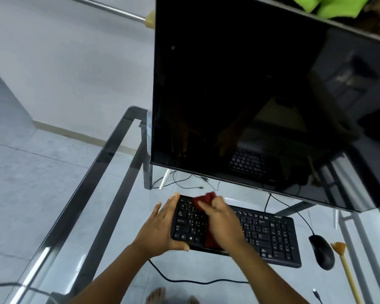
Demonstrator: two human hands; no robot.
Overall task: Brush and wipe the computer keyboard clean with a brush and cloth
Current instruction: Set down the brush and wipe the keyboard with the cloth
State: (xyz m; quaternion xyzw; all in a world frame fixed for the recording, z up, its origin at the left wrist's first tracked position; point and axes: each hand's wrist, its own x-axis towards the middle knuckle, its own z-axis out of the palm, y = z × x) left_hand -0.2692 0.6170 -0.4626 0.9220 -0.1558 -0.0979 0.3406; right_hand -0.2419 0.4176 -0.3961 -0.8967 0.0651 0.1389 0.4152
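A black computer keyboard [270, 233] lies on the glass table in front of the monitor. My left hand [157, 229] grips the keyboard's left end, thumb under the front edge and fingers along the side. My right hand [223, 220] is closed on a dark red cloth [204, 200] and presses it onto the left-centre keys; part of the cloth shows below the hand at the keyboard's front edge. A brush [343, 263] with a pale wooden handle and orange bristles lies on the table at the far right, apart from both hands.
A large dark monitor [261, 95] stands just behind the keyboard. A black mouse [321, 252] sits between keyboard and brush. Cables run behind and in front of the keyboard. The glass table [110, 216] has a dark metal frame; its left edge runs diagonally. Bare feet show below.
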